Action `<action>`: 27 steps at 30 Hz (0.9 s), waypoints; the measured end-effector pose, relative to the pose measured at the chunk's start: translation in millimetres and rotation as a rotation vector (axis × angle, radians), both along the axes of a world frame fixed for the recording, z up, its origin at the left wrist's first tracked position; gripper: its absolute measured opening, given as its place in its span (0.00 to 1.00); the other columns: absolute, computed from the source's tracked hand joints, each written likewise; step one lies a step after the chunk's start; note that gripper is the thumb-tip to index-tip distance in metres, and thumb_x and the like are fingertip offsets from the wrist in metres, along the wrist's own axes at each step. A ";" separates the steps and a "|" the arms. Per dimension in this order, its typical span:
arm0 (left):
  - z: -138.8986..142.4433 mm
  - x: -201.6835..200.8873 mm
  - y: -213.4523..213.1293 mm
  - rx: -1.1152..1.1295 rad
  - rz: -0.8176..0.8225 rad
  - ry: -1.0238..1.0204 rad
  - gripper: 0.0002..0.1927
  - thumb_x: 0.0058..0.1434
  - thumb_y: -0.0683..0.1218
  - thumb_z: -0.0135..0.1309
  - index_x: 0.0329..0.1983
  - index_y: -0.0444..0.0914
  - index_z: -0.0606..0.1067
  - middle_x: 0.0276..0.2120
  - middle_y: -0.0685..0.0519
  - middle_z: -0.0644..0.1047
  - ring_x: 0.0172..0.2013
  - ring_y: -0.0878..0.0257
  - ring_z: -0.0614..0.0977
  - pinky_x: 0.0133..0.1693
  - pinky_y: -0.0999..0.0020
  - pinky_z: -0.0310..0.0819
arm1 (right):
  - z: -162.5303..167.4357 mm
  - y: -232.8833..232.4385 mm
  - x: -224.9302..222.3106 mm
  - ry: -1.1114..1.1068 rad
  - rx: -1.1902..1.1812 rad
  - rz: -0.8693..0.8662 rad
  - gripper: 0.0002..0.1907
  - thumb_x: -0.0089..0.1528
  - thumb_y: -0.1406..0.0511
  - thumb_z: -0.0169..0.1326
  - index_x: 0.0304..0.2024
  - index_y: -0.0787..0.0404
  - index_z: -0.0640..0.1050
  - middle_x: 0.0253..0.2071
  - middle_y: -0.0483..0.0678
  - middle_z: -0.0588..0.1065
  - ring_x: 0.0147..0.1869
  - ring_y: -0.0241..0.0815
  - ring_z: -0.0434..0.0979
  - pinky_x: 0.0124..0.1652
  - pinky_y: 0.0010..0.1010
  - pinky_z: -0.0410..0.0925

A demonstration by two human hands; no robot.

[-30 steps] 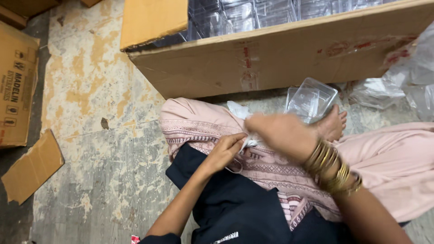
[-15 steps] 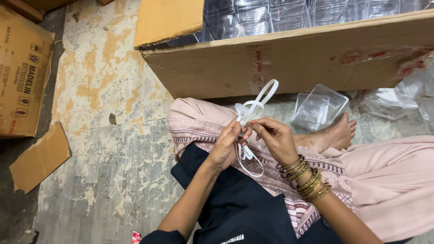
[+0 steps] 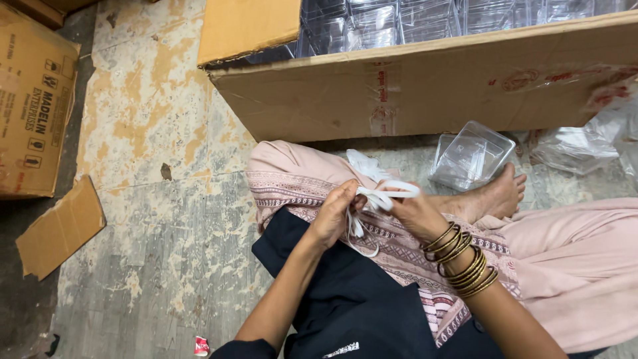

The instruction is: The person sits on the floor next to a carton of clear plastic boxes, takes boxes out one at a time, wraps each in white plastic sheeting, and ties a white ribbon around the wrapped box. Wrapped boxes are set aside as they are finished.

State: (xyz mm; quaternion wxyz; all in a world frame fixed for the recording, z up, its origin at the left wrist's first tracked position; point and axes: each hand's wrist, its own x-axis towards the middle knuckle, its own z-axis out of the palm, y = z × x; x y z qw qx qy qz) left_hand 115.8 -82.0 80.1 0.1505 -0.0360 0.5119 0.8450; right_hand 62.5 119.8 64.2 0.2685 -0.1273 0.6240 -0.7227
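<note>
A person sits on the floor (image 3: 153, 219) with legs folded, working over the lap. The left hand (image 3: 334, 216) is curled closed, its fingers pinching a white strip (image 3: 381, 194) of band-like material. The right hand (image 3: 413, 211), wrist ringed with a stack of gold bangles (image 3: 462, 259), is also closed on the same strip, pinching it just beside the left hand. The strip lies bunched between the two hands above the patterned pink cloth of the knee, with one loop hanging down below the left hand and more of the white material lying on the knee behind it.

Directly ahead stands a large open cardboard box (image 3: 425, 93), its near wall facing the person and one flap (image 3: 249, 30) folded up at the left. It is packed with clear plastic containers (image 3: 399, 23) set in rows, filling it up to the rim; whether anything is inside them cannot be told. On the floor just past the bare foot (image 3: 495, 194) sits a single clear plastic container (image 3: 470, 156), tilted and apparently with nothing in it. To its right lies crumpled clear plastic wrap (image 3: 575, 146). At the far left edge stands another cardboard carton (image 3: 30, 106), closed on the side seen, and near it a loose scrap of cardboard (image 3: 60, 226) lies flat on the worn floor.
</note>
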 end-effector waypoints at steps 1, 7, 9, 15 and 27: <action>0.1 -2.2 -0.2 0.015 0.008 -0.012 0.17 0.79 0.56 0.44 0.42 0.39 0.69 0.32 0.60 0.67 0.33 0.71 0.65 0.37 0.75 0.59 | -8.4 -4.8 1.9 -0.156 -0.154 0.013 0.09 0.63 0.68 0.57 0.43 0.67 0.81 0.35 0.46 0.80 0.35 0.34 0.75 0.34 0.26 0.68; 8.6 -7.4 11.0 -0.127 0.036 0.087 0.15 0.76 0.54 0.43 0.45 0.39 0.72 0.28 0.63 0.65 0.30 0.74 0.61 0.35 0.78 0.55 | -19.9 -9.7 -0.5 -0.016 -0.143 -0.028 0.09 0.67 0.68 0.53 0.46 0.68 0.78 0.35 0.43 0.77 0.37 0.31 0.74 0.36 0.23 0.69; 9.8 -9.1 12.2 -0.088 0.036 0.085 0.14 0.76 0.54 0.44 0.45 0.39 0.72 0.28 0.63 0.65 0.30 0.74 0.62 0.36 0.78 0.58 | -8.4 -9.0 -1.4 0.081 -0.063 -0.051 0.09 0.65 0.69 0.55 0.45 0.69 0.78 0.35 0.44 0.78 0.37 0.31 0.76 0.37 0.24 0.72; 2.4 -11.3 4.9 0.246 0.084 -0.188 0.09 0.76 0.51 0.48 0.46 0.42 0.72 0.28 0.64 0.68 0.28 0.76 0.65 0.30 0.79 0.61 | 35.5 -14.9 12.2 0.691 0.285 -0.329 0.21 0.60 0.65 0.62 0.51 0.69 0.70 0.37 0.49 0.77 0.37 0.38 0.80 0.35 0.27 0.73; -12.7 -16.3 6.5 0.079 0.055 -0.353 0.15 0.71 0.55 0.46 0.50 0.41 0.73 0.31 0.63 0.73 0.27 0.75 0.71 0.28 0.77 0.66 | 42.2 -3.6 8.2 1.005 0.080 -0.239 0.07 0.63 0.72 0.57 0.44 0.61 0.79 0.43 0.49 0.76 0.44 0.42 0.78 0.43 0.28 0.72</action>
